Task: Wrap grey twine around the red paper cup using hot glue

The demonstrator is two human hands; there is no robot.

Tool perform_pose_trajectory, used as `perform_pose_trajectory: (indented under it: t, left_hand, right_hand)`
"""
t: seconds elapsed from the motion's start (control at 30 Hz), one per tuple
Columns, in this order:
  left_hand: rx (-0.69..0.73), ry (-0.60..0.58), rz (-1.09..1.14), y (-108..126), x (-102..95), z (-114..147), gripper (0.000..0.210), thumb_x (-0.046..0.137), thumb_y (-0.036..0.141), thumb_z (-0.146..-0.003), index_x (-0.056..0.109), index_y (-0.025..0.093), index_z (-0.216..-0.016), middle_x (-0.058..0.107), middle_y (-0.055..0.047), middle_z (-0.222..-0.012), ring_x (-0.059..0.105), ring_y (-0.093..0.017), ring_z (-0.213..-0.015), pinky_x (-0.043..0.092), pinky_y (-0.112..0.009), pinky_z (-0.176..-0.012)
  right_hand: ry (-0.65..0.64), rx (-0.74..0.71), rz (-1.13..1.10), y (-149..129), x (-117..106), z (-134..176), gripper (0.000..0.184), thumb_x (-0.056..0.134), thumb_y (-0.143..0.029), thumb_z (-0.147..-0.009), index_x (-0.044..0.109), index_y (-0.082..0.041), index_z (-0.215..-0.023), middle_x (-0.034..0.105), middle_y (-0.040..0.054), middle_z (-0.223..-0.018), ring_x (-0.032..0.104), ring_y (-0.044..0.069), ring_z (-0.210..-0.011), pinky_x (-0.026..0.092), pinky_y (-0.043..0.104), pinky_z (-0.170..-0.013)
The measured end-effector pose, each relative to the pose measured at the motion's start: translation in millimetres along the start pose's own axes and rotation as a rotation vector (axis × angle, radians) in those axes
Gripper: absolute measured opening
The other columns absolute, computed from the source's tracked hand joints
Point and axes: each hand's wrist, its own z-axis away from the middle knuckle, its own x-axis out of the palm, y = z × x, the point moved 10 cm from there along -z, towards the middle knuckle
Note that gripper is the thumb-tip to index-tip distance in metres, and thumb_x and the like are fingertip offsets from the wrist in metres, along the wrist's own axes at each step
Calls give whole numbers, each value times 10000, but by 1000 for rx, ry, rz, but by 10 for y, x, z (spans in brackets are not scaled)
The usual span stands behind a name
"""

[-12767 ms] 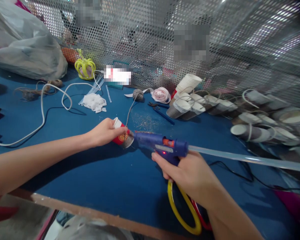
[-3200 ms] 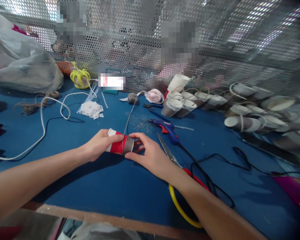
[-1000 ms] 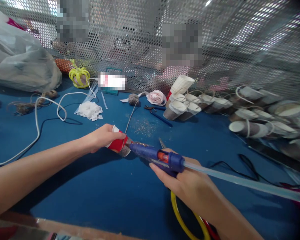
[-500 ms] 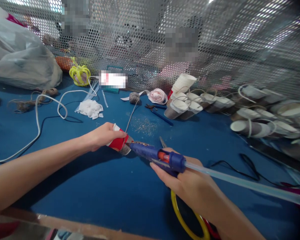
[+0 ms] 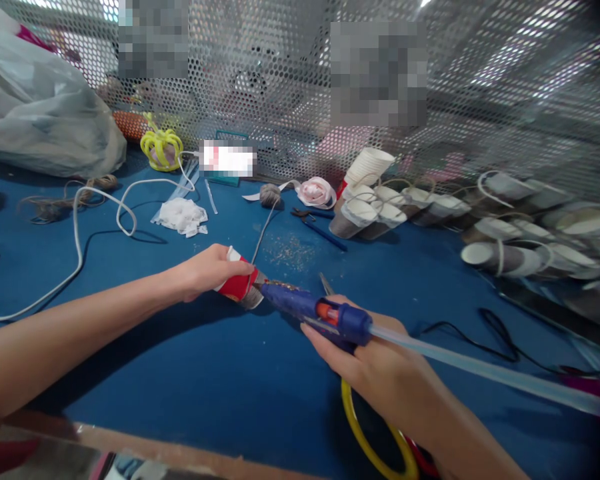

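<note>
My left hand (image 5: 213, 270) is closed round a small red and white paper cup (image 5: 237, 285), tilted on its side, with grey cord wound about its lower end. From the cup a strand of cord (image 5: 263, 235) runs back to a small grey ball of cord (image 5: 270, 195). My right hand (image 5: 375, 360) grips a blue hot glue gun (image 5: 300, 303), its tip at the wrapped end of the cup. A long clear glue stick (image 5: 470, 367) sticks out of the gun's rear. Beneath my right hand lie scissors with yellow handles (image 5: 367, 440), partly hidden.
Several cord-wrapped cups with handles (image 5: 510, 253) stand and lie at the right. Pliers (image 5: 320, 230), a pink ribbon roll (image 5: 316, 192) and white scraps (image 5: 183, 217) lie farther back. A white cable (image 5: 77, 233) crosses the left side; a perforated metal screen (image 5: 290, 87) rises behind.
The view has shifted very slightly. Both hands, the cup and the glue gun hold almost the same position as before.
</note>
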Motion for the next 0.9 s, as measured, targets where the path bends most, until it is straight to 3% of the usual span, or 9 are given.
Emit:
perform_pose_trajectory:
  t: [0.5, 0.7, 0.9]
  left_hand:
    - [16, -14, 20, -22, 12, -17, 148, 576, 256, -653, 613, 129, -585, 632, -2, -527, 546, -107, -471, 384, -201, -471]
    - [7, -1, 30, -4, 8, 15, 142, 601, 258, -630, 624, 123, -593, 599, 16, -497, 495, -87, -441, 334, -192, -443]
    - [2, 23, 35, -19, -21, 16, 144, 633, 259, -605, 593, 123, -578, 580, 26, -486, 478, -85, -438, 331, -196, -452]
  right_hand:
    - [-60, -13, -13, 8, 72, 22, 202, 445, -235, -799, 636, -241, -735, 606, 10, -558, 566, 154, -505, 445, 238, -451]
    - [23, 78, 23, 139, 65, 27, 199, 455, -260, -790, 631, -237, -700, 585, 14, -516, 565, 170, -496, 440, 260, -450]
    - [15, 88, -8, 175, 87, 12, 206, 451, -289, -790, 614, -227, -682, 583, 13, -507, 559, 166, -475, 436, 266, -436]
